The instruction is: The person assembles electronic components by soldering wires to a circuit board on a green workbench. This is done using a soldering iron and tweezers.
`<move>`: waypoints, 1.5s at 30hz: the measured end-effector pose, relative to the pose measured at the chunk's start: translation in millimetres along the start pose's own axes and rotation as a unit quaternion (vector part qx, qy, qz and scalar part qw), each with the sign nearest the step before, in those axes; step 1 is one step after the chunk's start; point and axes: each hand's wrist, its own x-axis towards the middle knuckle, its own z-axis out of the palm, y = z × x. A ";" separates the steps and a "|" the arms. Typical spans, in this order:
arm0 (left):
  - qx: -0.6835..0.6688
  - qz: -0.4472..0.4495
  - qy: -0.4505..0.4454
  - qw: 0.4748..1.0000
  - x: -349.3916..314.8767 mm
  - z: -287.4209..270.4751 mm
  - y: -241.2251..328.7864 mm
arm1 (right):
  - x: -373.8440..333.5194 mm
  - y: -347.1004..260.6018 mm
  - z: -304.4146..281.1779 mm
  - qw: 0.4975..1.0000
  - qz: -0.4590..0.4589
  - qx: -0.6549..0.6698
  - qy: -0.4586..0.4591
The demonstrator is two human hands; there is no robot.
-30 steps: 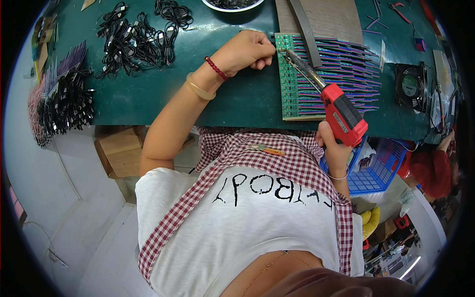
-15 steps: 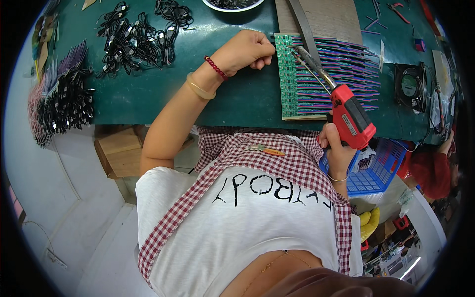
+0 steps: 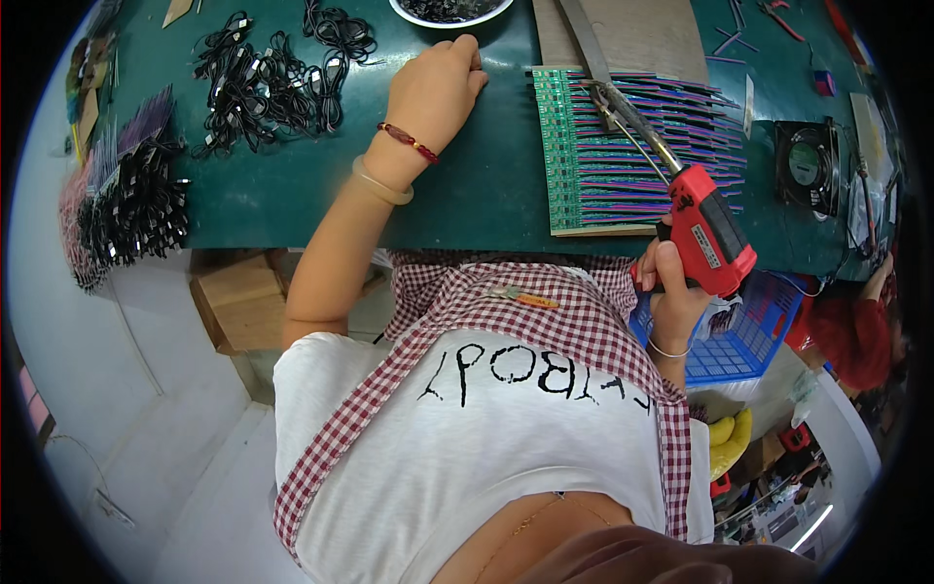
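Note:
My right hand point(image 3: 673, 292) grips a red and black soldering gun point(image 3: 715, 234) by its handle at the table's front edge. The gun's long metal tip slants up and left over a green circuit board panel point(image 3: 557, 156), near the inner ends of the rows of purple, blue and black wires point(image 3: 662, 161) along its right side. Farther away, my left hand point(image 3: 433, 88) is held with its fingers curled, just below a white-rimmed bowl point(image 3: 453, 24) of small dark pieces. Whatever those fingers hold, if anything, is hidden.
Coiled black cables point(image 3: 268, 92) lie at the far left, with a cable bundle point(image 3: 131, 209) over the left edge. A metal bar point(image 3: 584, 39) rests on a brown board point(image 3: 662, 34). A black fan point(image 3: 809, 167) stands right; a blue basket point(image 3: 730, 355) sits below. Another person's red sleeve point(image 3: 846, 341) shows.
My left hand has moved away from the panel's upper left edge, leftward and farther off toward the bowl. The soldering gun has shifted slightly right and nearer to me.

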 end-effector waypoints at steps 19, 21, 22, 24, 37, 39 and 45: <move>-0.612 -0.127 -0.220 0.749 -60.0 -43.0 119.1 | 7.4 -24.7 35.8 0.994 -0.001 0.089 -0.068; -0.615 -0.105 -0.197 0.757 -65.0 -38.3 118.5 | 6.8 -26.3 37.7 0.995 -0.048 0.029 -0.079; -0.616 -0.104 -0.197 0.756 -64.5 -39.6 117.0 | 9.0 -26.2 34.1 0.992 -0.032 0.053 -0.115; -0.591 -0.127 -0.261 0.752 -63.0 -44.8 112.6 | 7.3 -25.4 33.1 0.992 -0.023 0.042 -0.115; -0.418 0.007 -0.088 0.904 -73.9 -33.2 120.7 | 6.0 -25.1 40.8 0.997 -0.028 0.025 -0.067; -0.339 0.086 -0.017 0.937 -74.5 -30.6 119.6 | 5.6 -23.7 39.7 0.998 -0.029 0.005 -0.061; -0.285 0.095 0.003 0.954 -77.3 -30.3 123.1 | 5.6 -24.7 38.3 0.995 -0.045 -0.069 -0.056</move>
